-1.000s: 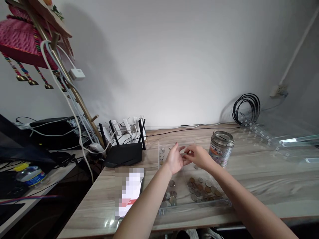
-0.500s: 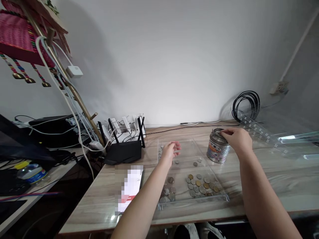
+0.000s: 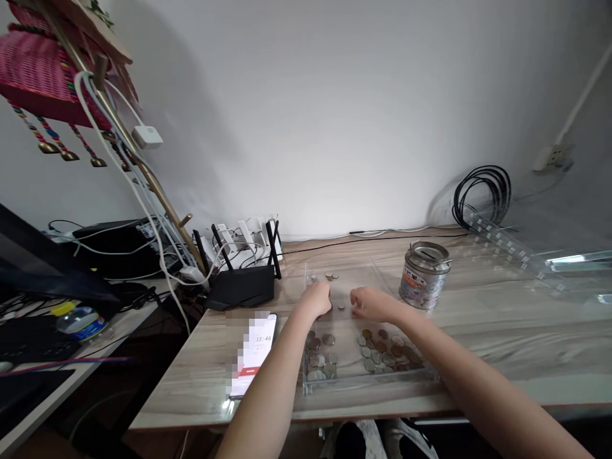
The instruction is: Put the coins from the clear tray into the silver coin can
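Several coins (image 3: pixel 381 347) lie in a loose cluster at the front right of the clear plastic tray (image 3: pixel 368 386), and more coins (image 3: pixel 329 370) sit at its front left. My left hand (image 3: pixel 317 299) is over the tray's left compartment, its fingers curled down; what they hold, if anything, is hidden. Over the middle of the tray, my right hand (image 3: pixel 375 305) also has bent fingers, and I see nothing clearly in them. A single coin (image 3: pixel 341 306) rests between the two hands. Right of the tray stands a metal tin (image 3: pixel 424 280) with a slotted lid and wire handle.
A lit phone (image 3: pixel 255 354) lies left of the tray. Behind it stands a black router (image 3: pixel 241 287) with antennas. Coiled black cable (image 3: pixel 482 194) leans on the wall at the back right, near clear plastic parts (image 3: pixel 514 248). The table's front edge runs close to my body.
My right hand has left the tin's lid and moved left over the tray. My left hand has gone from open, spread fingers to curled ones, lower over the coins.
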The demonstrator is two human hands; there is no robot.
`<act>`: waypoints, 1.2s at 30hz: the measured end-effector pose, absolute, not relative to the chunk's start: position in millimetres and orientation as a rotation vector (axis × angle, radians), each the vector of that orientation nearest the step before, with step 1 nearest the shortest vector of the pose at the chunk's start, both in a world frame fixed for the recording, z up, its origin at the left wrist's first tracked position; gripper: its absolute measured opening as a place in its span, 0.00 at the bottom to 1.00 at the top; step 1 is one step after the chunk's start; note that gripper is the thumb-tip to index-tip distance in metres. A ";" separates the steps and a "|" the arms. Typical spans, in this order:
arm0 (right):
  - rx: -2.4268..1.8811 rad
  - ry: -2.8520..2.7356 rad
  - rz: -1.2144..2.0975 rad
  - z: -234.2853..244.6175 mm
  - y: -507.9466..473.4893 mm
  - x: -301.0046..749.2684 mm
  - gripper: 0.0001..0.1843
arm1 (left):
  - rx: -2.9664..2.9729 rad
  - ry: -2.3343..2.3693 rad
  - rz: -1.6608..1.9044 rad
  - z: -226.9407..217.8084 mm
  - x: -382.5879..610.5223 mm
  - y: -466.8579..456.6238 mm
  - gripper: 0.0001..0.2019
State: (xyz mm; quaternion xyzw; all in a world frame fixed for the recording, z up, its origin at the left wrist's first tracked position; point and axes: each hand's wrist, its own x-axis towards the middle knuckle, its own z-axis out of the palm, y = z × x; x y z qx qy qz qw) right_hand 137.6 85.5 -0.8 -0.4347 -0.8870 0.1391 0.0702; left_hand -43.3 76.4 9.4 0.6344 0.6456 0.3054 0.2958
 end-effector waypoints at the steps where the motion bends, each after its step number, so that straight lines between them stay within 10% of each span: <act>1: -1.279 -2.672 0.430 -5.8 86.1 131.6 0.15 | 1.693 1.755 0.827 10.5 -46.1 77.6 0.10; 36: -1.087 -2.746 0.864 -8.8 91.4 149.4 0.07 | 1.898 1.904 0.450 5.2 -57.5 85.7 0.09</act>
